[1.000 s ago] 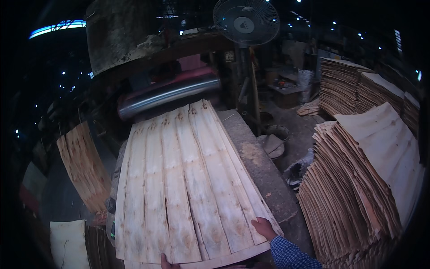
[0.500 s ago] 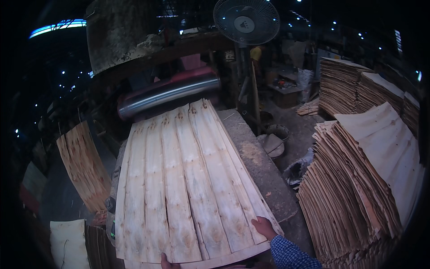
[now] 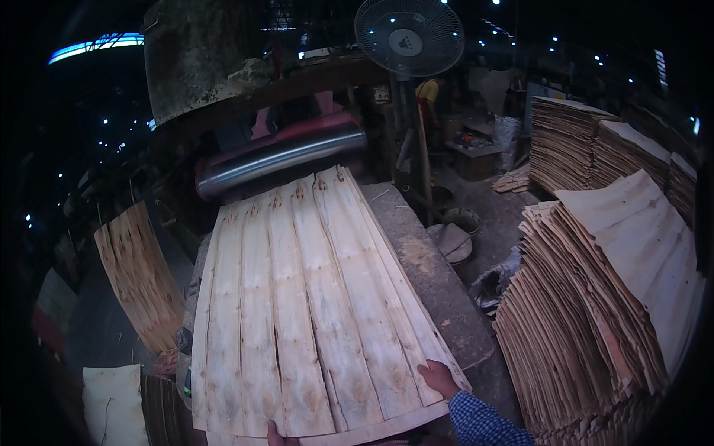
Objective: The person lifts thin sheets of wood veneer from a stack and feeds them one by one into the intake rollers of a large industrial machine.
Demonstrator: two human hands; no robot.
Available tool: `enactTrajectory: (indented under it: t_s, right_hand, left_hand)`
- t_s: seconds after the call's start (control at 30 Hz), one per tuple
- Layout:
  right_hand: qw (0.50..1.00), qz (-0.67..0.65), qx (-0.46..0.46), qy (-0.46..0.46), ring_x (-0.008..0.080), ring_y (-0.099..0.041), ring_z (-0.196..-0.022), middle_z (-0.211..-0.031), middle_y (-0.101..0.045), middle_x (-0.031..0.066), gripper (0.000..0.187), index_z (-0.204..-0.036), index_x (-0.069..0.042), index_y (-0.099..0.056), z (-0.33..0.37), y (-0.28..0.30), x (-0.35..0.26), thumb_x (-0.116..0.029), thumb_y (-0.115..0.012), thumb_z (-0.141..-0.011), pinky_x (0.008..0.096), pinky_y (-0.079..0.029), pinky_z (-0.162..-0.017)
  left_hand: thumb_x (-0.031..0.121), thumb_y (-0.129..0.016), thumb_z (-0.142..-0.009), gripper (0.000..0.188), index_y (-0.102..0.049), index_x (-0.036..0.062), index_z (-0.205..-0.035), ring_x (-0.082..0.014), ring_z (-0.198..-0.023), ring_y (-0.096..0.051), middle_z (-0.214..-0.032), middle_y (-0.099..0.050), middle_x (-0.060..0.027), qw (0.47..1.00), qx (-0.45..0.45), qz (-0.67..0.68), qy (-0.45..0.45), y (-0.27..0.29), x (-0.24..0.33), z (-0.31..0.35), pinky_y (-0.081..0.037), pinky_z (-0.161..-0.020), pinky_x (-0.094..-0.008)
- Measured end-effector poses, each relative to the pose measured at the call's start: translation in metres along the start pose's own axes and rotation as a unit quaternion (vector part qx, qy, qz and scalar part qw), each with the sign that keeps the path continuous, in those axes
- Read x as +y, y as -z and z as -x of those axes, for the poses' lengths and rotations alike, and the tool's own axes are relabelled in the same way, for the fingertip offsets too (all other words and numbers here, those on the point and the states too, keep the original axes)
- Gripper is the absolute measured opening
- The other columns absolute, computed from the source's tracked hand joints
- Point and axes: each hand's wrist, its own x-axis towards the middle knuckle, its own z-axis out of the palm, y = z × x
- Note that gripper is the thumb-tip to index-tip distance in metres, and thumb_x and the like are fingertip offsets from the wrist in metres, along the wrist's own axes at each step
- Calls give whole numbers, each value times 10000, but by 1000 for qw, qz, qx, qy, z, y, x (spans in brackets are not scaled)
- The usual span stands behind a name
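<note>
A broad, pale wood veneer sheet (image 3: 297,297) with dark lengthwise splits and a few knots lies in front of me. Its far end reaches up close to a shiny metal roller (image 3: 286,154). At the near edge my left hand (image 3: 280,434) grips the sheet, thumb on top and fingers hidden beneath. My right hand (image 3: 440,377), in a blue checked sleeve, is closed round the right edge near the close corner. Another pale layer shows under the sheet along its near and right edges.
Tall veneer stacks (image 3: 580,312) stand close on my right, with more stacks (image 3: 565,141) behind. A concrete ledge (image 3: 424,260) runs beside the sheet. On the left a brownish veneer sheet (image 3: 141,275) leans. A fan (image 3: 409,37) stands beyond the roller, and a person in yellow (image 3: 428,93) is farther back.
My hands and the veneer sheet stay in nearly the same place. In the background, the person in yellow comes further into sight, and pink cloth behind the roller has shifted.
</note>
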Motion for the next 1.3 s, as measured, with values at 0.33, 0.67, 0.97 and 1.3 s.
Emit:
enactTrajectory:
  t_s: [0.33,0.67,0.97,1.3]
  right_hand:
    - [1000,19,-7,-5,427,-614,-944,-963,-651,247,423,-940,-18,-639,0,3,-5,-426,-543,-884,486,-478,-804]
    - [1000,-5,-3,-1,420,-617,-950,-972,-654,243,422,-973,-20,-645,1,1,-1,-420,-543,-889,473,-480,-812]
    - [1000,-5,-3,-11,410,-623,-958,-979,-663,232,415,-996,-29,-654,2,2,-6,-415,-546,-888,465,-482,-824]
    - [1000,0,7,1,419,-614,-956,-973,-653,242,417,-964,-21,-642,-1,-2,0,-419,-546,-887,477,-476,-817]
  left_hand:
    - [445,-542,-964,520,-565,45,-1296,-283,-1155,-597,-1248,-635,-113,1000,-4,13,11,11,0,-7,-501,-994,-418]
    - [401,-552,-971,484,-568,29,-1279,-278,-1152,-601,-1238,-639,-120,1000,-12,14,3,-3,0,5,-497,-1006,-410]
    - [433,-521,-977,518,-546,32,-1305,-285,-1164,-593,-1258,-627,-126,1000,-20,6,7,6,-1,-3,-481,-1024,-416]
    - [452,-497,-981,545,-522,40,-1337,-292,-1195,-573,-1286,-608,-130,999,-32,3,16,10,-1,-6,-465,-1041,-424]
